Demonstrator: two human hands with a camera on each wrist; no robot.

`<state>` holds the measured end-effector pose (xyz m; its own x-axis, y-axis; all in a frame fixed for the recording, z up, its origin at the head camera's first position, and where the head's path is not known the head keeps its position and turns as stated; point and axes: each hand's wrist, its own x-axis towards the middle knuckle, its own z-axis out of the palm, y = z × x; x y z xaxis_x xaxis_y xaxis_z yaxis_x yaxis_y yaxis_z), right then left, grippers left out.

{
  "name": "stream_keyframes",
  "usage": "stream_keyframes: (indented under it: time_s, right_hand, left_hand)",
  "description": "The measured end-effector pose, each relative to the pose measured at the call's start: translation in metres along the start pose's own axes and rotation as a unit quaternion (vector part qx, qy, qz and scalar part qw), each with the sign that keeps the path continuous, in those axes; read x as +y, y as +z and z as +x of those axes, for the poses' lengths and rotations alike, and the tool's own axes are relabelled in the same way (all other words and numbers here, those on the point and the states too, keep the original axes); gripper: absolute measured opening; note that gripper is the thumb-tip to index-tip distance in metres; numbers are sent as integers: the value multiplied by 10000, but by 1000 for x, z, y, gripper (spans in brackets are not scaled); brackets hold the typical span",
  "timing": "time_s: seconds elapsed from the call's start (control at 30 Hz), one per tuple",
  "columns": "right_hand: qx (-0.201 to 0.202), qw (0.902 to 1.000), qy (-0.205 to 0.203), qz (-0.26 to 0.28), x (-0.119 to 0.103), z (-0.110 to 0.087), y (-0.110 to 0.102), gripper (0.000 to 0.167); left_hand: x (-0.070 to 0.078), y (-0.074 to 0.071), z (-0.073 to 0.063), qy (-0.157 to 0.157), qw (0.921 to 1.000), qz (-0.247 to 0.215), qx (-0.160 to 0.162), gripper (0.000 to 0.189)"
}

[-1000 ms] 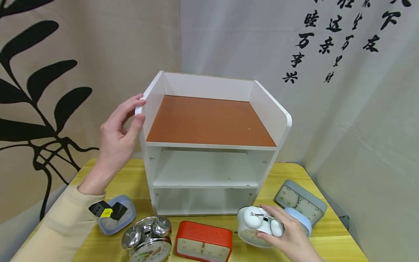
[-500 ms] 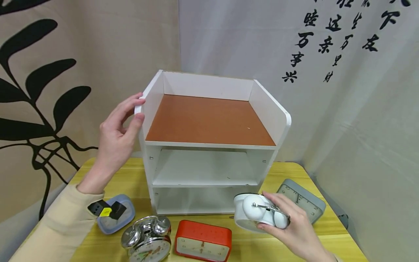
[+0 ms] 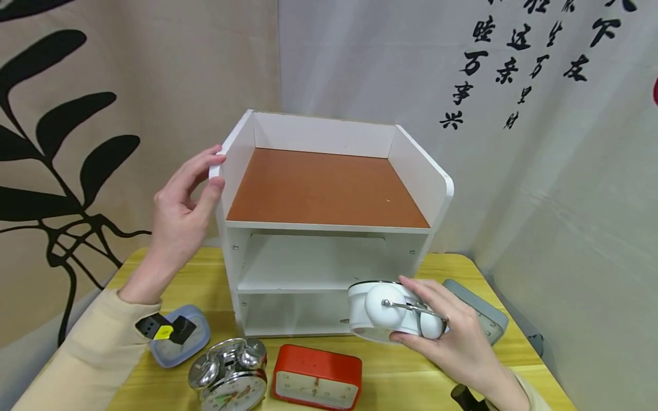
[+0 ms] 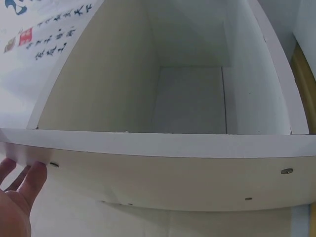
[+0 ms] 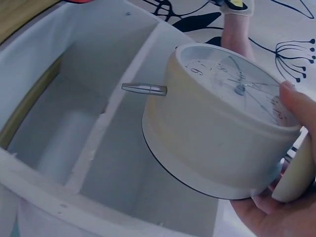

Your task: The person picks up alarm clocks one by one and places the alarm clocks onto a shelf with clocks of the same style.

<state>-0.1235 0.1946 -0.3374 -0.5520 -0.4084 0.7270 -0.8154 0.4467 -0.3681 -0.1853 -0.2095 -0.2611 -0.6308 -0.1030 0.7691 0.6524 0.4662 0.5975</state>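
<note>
My right hand grips a white twin-bell alarm clock by its bell end. The clock is tilted in front of the right part of the white shelf unit, above the table. In the right wrist view, the alarm clock's numbered dial faces up, and a metal leg sticks out from its side. My left hand holds the front edge of the unit's left side panel, thumb below the fingers. The left wrist view shows fingertips against that panel.
On the yellow table stand a silver twin-bell alarm clock and a red rectangular clock. A pale blue rounded object lies beneath the left wrist. A grey clock lies at right, partly behind my right hand.
My right hand has lifted the white alarm clock and moved it left and forward, closer to the shelf unit's openings. My left hand keeps its hold on the side panel.
</note>
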Motion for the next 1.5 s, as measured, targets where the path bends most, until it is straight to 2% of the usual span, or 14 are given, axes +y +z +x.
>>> stream_keyframes:
  time_s: [0.57,0.83,1.0,1.23,1.5]
  right_hand:
    - [67,9993,-154,343,-28,60,-5,72]
    - [250,9982,-175,509,-41,86,-3,82]
    - [416,9959,-414,684,-45,102,-3,80]
    - [484,9966,-340,573,-50,127,-8,82]
    - [362,9980,-284,439,-56,157,-9,76]
  left_hand:
    - [0,0,-1,-42,10000,-30,52,37]
    - [-2,-1,-1,-1,10000,-35,45,37]
    - [-2,-1,0,-13,10000,-91,35,37]
    - [-1,-1,0,-77,9999,-69,-7,38]
    - [-2,1,-1,27,9999,-106,22,37]
